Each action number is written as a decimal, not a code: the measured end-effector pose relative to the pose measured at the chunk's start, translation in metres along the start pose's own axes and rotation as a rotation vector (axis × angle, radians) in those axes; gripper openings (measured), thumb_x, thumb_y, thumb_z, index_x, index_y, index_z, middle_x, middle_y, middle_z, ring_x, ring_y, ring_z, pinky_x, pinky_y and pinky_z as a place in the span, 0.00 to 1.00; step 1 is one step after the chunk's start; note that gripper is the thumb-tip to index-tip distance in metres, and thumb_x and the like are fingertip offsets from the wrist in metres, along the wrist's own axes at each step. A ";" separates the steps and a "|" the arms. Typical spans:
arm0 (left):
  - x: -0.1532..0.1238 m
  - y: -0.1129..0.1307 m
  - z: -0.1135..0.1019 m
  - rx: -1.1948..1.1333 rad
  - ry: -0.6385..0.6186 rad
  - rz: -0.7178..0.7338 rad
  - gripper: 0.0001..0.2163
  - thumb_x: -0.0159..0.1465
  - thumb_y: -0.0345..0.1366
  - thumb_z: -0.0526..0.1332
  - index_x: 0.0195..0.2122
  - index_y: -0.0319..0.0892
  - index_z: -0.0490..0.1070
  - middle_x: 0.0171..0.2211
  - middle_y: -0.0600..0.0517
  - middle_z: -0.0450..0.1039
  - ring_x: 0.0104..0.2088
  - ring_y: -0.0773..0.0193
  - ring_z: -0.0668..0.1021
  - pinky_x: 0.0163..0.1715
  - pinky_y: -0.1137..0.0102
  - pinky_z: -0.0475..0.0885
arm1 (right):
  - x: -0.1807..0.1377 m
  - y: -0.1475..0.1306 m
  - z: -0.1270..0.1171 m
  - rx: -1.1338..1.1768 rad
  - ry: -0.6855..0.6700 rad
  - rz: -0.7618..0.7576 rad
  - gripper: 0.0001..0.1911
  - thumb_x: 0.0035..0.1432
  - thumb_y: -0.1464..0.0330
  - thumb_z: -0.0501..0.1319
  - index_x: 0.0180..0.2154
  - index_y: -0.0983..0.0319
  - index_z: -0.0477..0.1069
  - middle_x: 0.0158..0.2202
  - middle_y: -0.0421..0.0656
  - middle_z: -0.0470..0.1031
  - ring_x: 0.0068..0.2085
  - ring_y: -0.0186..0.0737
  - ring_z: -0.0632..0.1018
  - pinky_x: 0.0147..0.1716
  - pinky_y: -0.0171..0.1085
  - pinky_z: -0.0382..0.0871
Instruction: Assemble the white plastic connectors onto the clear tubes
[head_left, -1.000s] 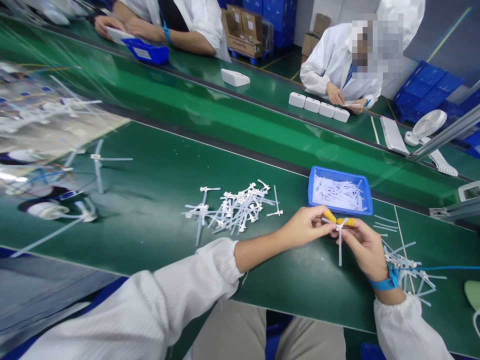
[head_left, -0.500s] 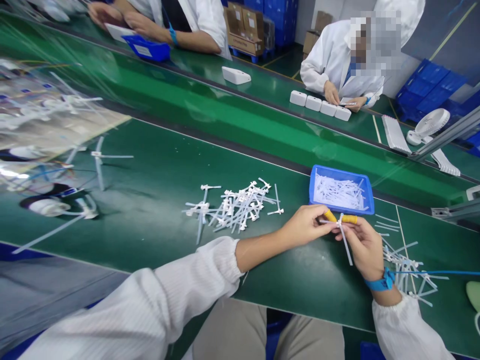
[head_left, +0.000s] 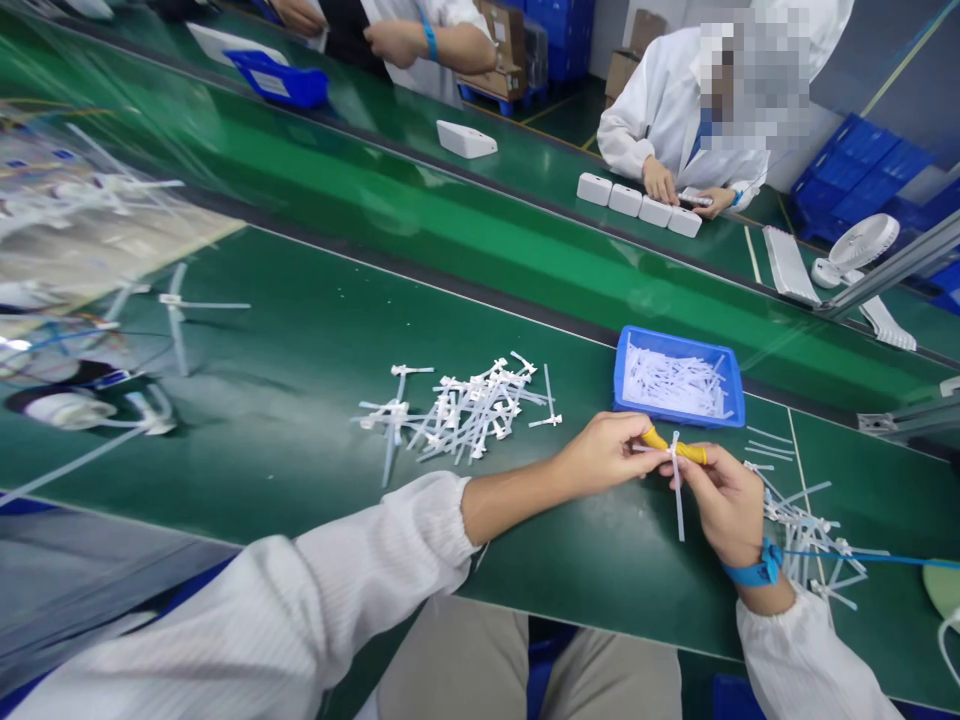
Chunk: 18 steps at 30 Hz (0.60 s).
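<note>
Strips [head_left: 217,305] are lying crossed at left on the green desk [head_left: 570,560], and next along, a pile of clips and strips [head_left: 480,405] is resting in a loose heap. On to the left hand [head_left: 607,455]: finger and thumb are pinching closed on a white strip piece [head_left: 678,490], its tail jutting out between both hands. Just beyond, a blue tray [head_left: 738,400] is holding plenty of slim white bits [head_left: 675,383]! The right hand [head_left: 727,500] is pinching that same piece, equally closed, while another pile [head_left: 814,535] is lying beside its wrist.
</note>
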<state>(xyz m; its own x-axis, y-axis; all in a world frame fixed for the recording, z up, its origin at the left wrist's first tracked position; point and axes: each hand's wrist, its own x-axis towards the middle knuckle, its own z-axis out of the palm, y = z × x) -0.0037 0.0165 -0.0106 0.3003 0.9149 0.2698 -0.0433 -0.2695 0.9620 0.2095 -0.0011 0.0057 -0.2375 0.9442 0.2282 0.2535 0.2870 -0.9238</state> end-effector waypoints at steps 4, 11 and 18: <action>-0.001 0.003 -0.002 -0.003 -0.016 0.021 0.12 0.71 0.41 0.68 0.33 0.38 0.75 0.30 0.50 0.81 0.26 0.68 0.80 0.27 0.76 0.73 | 0.004 -0.005 -0.001 -0.002 -0.032 -0.026 0.10 0.72 0.62 0.68 0.36 0.58 0.83 0.35 0.43 0.85 0.33 0.39 0.83 0.35 0.37 0.79; -0.003 0.004 -0.006 0.267 0.026 0.153 0.09 0.73 0.40 0.67 0.39 0.41 0.78 0.35 0.50 0.80 0.34 0.65 0.81 0.34 0.74 0.75 | 0.007 0.001 -0.001 0.056 -0.069 0.008 0.10 0.73 0.60 0.67 0.50 0.56 0.81 0.45 0.47 0.85 0.40 0.44 0.85 0.42 0.43 0.84; -0.005 0.005 -0.007 0.351 0.093 0.293 0.04 0.75 0.35 0.64 0.44 0.42 0.77 0.41 0.47 0.81 0.42 0.61 0.83 0.41 0.71 0.78 | 0.004 0.003 -0.004 0.018 -0.072 -0.089 0.15 0.74 0.61 0.67 0.58 0.54 0.78 0.48 0.48 0.84 0.44 0.45 0.85 0.46 0.43 0.84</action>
<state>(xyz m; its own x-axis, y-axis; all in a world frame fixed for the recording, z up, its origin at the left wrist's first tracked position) -0.0124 0.0125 -0.0072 0.2361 0.8035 0.5465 0.2159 -0.5917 0.7767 0.2131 0.0038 0.0051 -0.3252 0.9008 0.2878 0.2112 0.3658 -0.9064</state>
